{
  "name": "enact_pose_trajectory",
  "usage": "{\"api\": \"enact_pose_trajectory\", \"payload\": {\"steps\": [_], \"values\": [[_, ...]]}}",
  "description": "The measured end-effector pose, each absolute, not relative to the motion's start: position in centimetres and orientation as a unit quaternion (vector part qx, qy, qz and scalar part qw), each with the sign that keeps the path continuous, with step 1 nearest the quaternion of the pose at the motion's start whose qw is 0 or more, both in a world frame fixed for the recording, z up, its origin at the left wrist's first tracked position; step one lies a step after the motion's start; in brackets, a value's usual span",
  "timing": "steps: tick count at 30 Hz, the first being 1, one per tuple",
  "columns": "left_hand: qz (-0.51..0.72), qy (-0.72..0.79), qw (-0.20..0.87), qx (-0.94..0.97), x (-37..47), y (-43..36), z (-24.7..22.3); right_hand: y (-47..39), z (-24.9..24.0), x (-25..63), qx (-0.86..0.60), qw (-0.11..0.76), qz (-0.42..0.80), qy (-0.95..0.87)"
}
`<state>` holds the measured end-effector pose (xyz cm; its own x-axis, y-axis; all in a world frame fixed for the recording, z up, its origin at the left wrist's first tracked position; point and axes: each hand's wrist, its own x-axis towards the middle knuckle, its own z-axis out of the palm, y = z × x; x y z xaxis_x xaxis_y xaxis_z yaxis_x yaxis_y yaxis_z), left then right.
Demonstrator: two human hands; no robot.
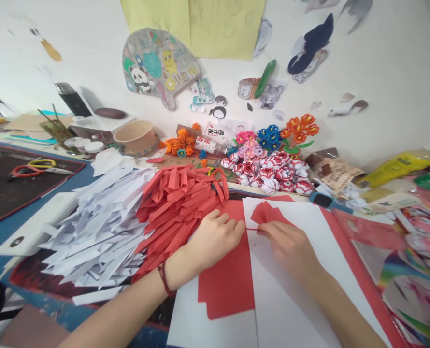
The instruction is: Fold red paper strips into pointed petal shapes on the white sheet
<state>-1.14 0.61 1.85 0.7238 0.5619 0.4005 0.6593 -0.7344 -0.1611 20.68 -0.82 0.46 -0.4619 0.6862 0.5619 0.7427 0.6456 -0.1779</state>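
Head view: folded red strips [177,203] and white strips [102,227] heap left of the left grip [215,239], red-and-white flowers [280,174] crowd beyond the right grip [289,244], and red sheets [229,285] spread beneath the left. The left grip, knuckles up, and the right, angled inward, pinch a thin red strip [251,229] between them.

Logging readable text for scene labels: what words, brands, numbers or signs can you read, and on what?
"喝开水", as best I can read it: white label by the orange flowers.
Red lettering, too blurred to read: bottle label just below it.
Lettering, too blurred: yellow packet at right.
Print, too small: brown packet.
No brand or number is legible.
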Motion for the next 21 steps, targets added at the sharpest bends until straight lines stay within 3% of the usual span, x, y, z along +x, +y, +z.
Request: {"api": "enact_pose_trajectory", "payload": {"steps": [13,21], "values": [[-0.164,-0.375,0.120,-0.904,-1.54,0.66,1.52,-0.39,0.46,20.87,-0.551,0.315,0.111,-0.765],[-0.155,-0.386,0.104,-0.903,-1.59,0.72,2.07,-0.27,0.13,21.25,-0.575,0.276,0.095,-0.764]]}}
